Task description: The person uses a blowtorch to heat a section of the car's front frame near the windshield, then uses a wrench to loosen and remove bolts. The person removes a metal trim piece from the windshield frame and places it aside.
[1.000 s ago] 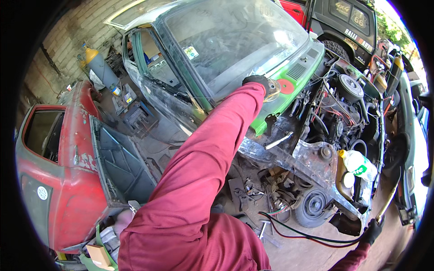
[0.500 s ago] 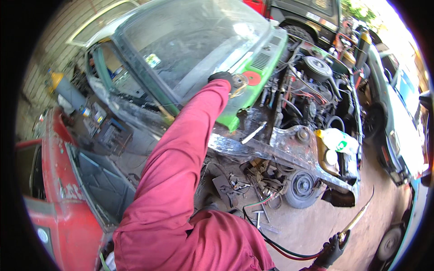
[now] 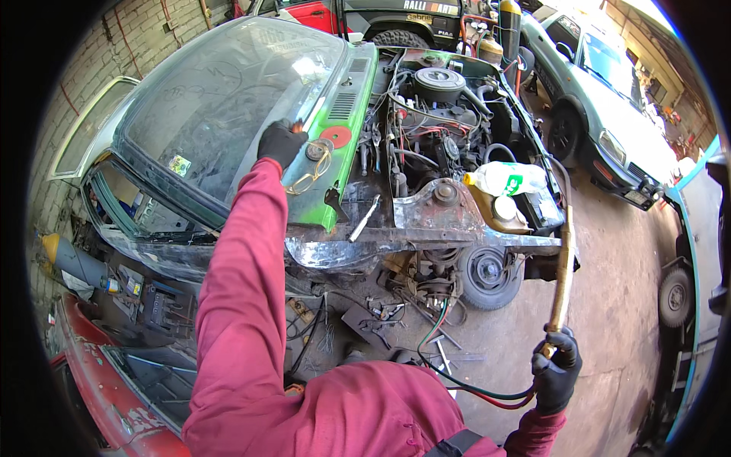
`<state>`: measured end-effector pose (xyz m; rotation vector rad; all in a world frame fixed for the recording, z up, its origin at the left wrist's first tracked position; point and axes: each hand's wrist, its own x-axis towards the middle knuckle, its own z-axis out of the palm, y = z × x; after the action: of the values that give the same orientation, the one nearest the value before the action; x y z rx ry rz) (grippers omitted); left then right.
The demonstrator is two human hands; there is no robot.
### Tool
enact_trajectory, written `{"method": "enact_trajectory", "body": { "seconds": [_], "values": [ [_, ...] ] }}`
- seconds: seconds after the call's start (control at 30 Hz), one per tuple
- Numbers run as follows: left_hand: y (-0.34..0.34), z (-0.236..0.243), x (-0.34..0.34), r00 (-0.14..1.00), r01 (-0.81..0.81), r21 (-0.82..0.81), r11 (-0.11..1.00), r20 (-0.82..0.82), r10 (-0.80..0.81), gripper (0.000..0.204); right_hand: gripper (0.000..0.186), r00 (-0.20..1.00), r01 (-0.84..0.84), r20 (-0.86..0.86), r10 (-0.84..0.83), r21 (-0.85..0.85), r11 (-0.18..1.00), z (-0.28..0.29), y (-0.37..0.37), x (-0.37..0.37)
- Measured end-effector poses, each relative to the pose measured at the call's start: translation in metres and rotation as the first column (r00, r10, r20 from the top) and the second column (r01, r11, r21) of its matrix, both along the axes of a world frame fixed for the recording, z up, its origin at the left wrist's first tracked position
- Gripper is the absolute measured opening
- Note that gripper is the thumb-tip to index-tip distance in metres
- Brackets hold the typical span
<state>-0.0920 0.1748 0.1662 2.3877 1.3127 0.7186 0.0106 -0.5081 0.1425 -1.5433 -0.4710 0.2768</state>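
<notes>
1. The left hand (image 3: 280, 143) wears a black glove and reaches far out on a long red sleeve (image 3: 244, 305). It rests on the green panel (image 3: 335, 152) just under the windshield (image 3: 221, 107) of the old car, and its fingers curl down onto the panel's far-left end.
2. Just right of that hand lie a round red patch (image 3: 336, 136) and a loop of thin wire (image 3: 308, 179) on the green panel.
3. The right hand (image 3: 556, 373) — also in a black glove — is near, at the lower right. Its grip is closed tight around the handle of a long brass torch (image 3: 563, 266).
4. The torch points up and away, and its far tip is near the right side of the open engine bay (image 3: 434, 114).
5. Red and green hoses (image 3: 464, 385) run from the torch handle across the floor.
6. A clear plastic bottle (image 3: 509, 179) lies on the car's right edge, just left of the torch.
7. A bare wheel (image 3: 487, 276) sits under the rusty front — small metal parts (image 3: 381, 312) lie scattered on the floor to its left.
</notes>
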Motion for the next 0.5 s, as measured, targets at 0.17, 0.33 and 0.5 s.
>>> {"method": "enact_trajectory", "body": {
  "seconds": [0.17, 0.33, 0.5],
  "values": [
    [-0.125, 0.037, -0.064, 0.731, 0.351, -0.039, 0.935, 0.635, -0.248, 0.021, 0.045, 0.949, -0.29, 0.09, 0.302, -0.125, 0.949, 0.01, 0.02, -0.012],
    [-0.232, -0.044, -0.128, 0.51, 0.56, -0.197, 0.805, 0.848, -0.147, 0.013, 0.039, 0.852, -0.516, -0.006, 0.524, -0.181, 0.837, 0.002, 0.037, -0.018],
    [-0.303, -0.166, -0.188, 0.478, 0.523, -0.705, 0.478, 0.708, 0.521, 0.014, 0.041, 0.628, -0.751, 0.003, 0.778, -0.262, 0.606, -0.016, 0.057, -0.01]
  ]
}}
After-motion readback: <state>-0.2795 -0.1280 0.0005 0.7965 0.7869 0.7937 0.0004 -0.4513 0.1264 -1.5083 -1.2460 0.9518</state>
